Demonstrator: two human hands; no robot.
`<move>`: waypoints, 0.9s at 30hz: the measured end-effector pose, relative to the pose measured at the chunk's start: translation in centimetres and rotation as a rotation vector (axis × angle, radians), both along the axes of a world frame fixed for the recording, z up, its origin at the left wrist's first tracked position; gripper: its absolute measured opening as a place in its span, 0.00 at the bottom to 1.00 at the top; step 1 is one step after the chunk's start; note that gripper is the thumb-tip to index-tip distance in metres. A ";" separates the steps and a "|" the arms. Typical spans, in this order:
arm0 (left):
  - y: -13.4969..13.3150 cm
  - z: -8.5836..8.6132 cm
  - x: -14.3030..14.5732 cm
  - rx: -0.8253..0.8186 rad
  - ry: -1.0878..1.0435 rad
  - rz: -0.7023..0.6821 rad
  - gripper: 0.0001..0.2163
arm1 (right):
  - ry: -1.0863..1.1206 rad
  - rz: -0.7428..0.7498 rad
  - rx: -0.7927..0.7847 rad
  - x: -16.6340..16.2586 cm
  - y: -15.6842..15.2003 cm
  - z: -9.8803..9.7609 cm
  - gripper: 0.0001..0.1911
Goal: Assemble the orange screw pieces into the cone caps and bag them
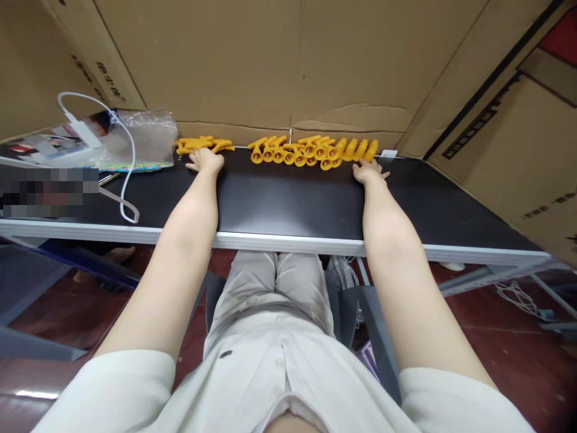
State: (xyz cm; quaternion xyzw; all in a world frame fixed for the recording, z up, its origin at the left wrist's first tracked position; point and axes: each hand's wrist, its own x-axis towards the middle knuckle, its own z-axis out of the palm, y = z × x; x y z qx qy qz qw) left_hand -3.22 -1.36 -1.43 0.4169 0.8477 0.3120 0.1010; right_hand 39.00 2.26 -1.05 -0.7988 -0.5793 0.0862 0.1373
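Note:
Both my arms stretch across a black table (293, 204). My left hand (205, 160) lies flat at the far edge, fingers spread, just under a small heap of orange plastic parts (202, 144). My right hand (368, 172) also lies flat with its fingers apart, right below the right end of a long row of orange funnel-shaped parts (311, 150). Neither hand holds anything. The row runs along the back of the table against the cardboard.
Large cardboard sheets (288, 60) wall in the back and the right side. At the far left lie a clear plastic bag (144, 138), a white charger with its cable (85, 133) and some printed papers. The table's white front edge (288, 242) is above my lap.

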 end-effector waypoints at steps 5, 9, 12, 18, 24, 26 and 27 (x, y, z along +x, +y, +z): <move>-0.3 0.4 0.2 -0.008 0.009 -0.003 0.35 | -0.009 -0.006 0.045 0.4 0.6 -0.6 0.34; -0.1 0.3 -0.2 0.000 0.053 -0.033 0.36 | -0.016 -0.029 0.093 0.4 0.9 -0.9 0.32; -0.1 0.1 -0.1 -0.042 0.076 -0.068 0.38 | -0.014 -0.051 0.096 0.3 0.8 -0.8 0.31; -0.4 0.0 0.2 0.039 -0.002 -0.025 0.33 | -0.012 -0.008 0.048 0.3 0.7 -0.6 0.34; 2.3 -0.3 -0.4 0.440 -0.086 -0.024 0.25 | 0.010 -0.027 0.090 0.1 0.6 -0.6 0.32; 4.1 -0.5 -0.8 0.546 -0.158 -0.091 0.28 | 0.021 -0.040 0.134 -0.1 0.5 -0.4 0.30; 4.9 -0.6 -0.9 0.595 -0.197 -0.124 0.27 | 0.029 -0.045 0.165 -0.2 0.3 -0.2 0.29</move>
